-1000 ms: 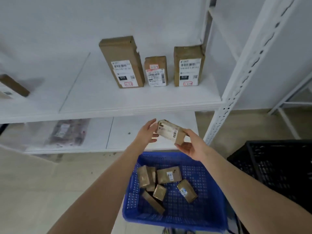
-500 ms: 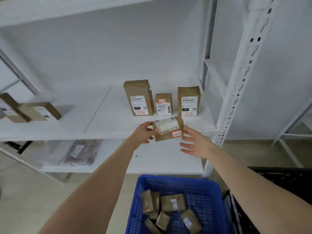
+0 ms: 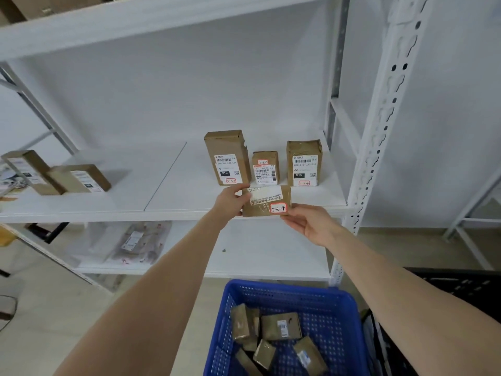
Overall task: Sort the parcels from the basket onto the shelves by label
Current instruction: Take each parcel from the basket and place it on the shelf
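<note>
Parcels: one small brown carton (image 3: pixel 267 201), held lengthways at the front edge of the middle shelf (image 3: pixel 168 196), just before three already standing there. Left hand (image 3: pixel 230 200) pinches its left end, thumb on top and fingers beneath; right hand (image 3: pixel 309 222) is loosely spread, fingertips touching the lower right corner under the red-bordered sticker, which reads 3-3-4. Carton is wrapped in clear tape over a white shipping label; cardboard looks light and rigid, edges square. Placed stock on this shelf, right bay: tall box (image 3: pixel 226 158), short box (image 3: pixel 265 168), medium box (image 3: pixel 304 162), all upright with labels facing out; the short box carries a matching 3-3-4 sticker, the other two stickers are too small to read with certainty. Left bay of the same shelf: two more cartons (image 3: pixel 54 173) leaning or lying, labels unreadable. Lower shelf (image 3: pixel 271 256): a clear-bagged packet (image 3: pixel 137 240) lying flat. Remaining: blue basket (image 3: pixel 344 321) below the arms holds about half a dozen small brown parcels (image 3: pixel 280 327) in a loose heap, unsorted. Judged status: sorting well begun but not finished; the carton in hand appears bound for the right bay beside its matching label, with the basket's contents left to do.
</note>
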